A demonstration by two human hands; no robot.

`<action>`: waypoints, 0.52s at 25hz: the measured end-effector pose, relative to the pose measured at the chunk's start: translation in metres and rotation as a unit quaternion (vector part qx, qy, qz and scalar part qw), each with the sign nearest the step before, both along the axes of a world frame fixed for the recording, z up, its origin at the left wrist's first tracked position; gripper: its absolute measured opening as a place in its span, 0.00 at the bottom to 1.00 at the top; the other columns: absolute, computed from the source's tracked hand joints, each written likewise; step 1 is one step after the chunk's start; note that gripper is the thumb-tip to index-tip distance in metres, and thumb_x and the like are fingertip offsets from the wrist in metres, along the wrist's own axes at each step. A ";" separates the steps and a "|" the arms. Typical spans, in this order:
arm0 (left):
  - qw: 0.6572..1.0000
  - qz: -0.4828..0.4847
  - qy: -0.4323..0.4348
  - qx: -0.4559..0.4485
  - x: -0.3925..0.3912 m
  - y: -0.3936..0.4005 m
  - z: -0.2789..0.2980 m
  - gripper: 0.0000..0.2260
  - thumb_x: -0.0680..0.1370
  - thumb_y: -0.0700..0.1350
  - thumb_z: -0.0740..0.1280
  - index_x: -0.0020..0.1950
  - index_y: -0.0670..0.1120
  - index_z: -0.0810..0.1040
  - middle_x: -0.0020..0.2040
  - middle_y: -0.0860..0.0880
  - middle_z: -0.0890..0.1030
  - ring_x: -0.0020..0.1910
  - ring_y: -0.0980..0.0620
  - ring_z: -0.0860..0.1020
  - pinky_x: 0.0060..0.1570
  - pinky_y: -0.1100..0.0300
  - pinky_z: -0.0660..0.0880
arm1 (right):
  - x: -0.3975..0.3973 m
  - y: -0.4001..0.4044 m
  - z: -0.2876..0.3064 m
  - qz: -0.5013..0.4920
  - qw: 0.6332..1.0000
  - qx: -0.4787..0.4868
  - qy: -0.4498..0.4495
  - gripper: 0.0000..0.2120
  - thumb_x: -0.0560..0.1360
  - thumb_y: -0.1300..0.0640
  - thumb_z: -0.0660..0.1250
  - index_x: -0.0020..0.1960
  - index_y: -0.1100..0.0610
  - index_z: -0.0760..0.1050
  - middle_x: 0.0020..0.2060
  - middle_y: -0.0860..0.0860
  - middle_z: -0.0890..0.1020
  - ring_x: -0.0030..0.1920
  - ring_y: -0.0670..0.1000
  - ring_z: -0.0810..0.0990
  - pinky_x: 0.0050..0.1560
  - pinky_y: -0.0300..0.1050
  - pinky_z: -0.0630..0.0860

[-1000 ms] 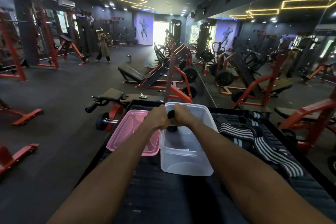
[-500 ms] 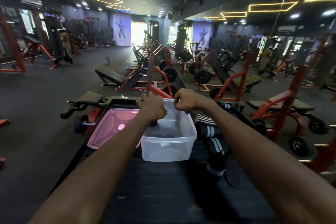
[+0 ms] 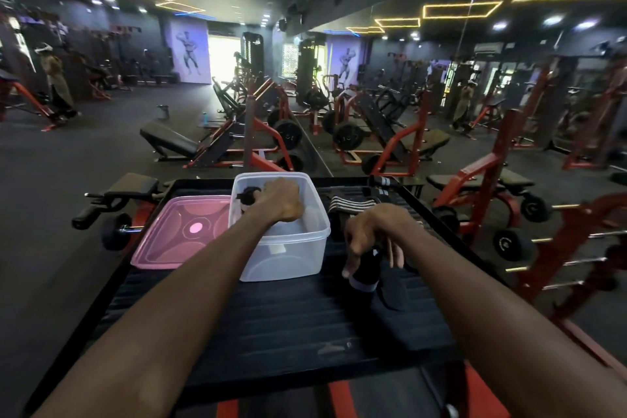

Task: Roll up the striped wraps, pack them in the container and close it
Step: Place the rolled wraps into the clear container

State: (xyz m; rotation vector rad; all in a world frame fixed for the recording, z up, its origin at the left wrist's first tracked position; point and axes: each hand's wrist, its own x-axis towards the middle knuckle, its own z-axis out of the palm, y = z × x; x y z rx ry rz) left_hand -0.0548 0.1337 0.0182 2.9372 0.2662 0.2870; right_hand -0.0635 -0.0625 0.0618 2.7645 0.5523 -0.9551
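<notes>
Your left hand reaches inside the clear container, fingers curled around a rolled wrap at its far-left corner. Your right hand hangs just right of the container, fingers loosely spread over the striped wraps on the black mat. The pink lid lies left of your left fingers.

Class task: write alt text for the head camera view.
A left hand lowers a rolled dark wrap into a clear container; the right hand reaches for a striped wrap beside it. A pink lid lies left.
</notes>
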 end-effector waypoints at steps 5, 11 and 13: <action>0.998 -0.018 -0.025 -0.045 -0.007 0.010 0.002 0.13 0.78 0.46 0.65 0.59 0.42 0.81 0.57 0.44 0.82 0.55 0.43 0.79 0.59 0.48 0.76 | 0.013 -0.003 -0.018 -0.002 0.996 0.083 0.023 0.18 0.71 0.64 0.77 0.58 0.67 0.78 0.54 0.63 0.78 0.51 0.68 0.83 0.39 0.59 0.84; 0.993 0.003 -0.089 -0.074 -0.011 0.039 0.012 0.10 0.77 0.42 0.63 0.47 0.43 0.84 0.48 0.44 0.85 0.46 0.46 0.81 0.46 0.54 0.77 | 0.036 -0.010 0.047 0.035 0.981 0.189 -0.020 0.12 0.72 0.68 0.74 0.54 0.64 0.81 0.49 0.60 0.83 0.51 0.62 0.84 0.42 0.51 0.85; 0.991 0.004 -0.107 -0.084 -0.012 0.049 0.020 0.09 0.77 0.40 0.63 0.45 0.42 0.83 0.46 0.44 0.84 0.44 0.47 0.80 0.44 0.56 0.76 | 0.044 -0.005 0.074 0.070 0.969 0.229 -0.058 0.12 0.71 0.66 0.75 0.55 0.62 0.82 0.51 0.59 0.84 0.51 0.59 0.85 0.47 0.52 0.85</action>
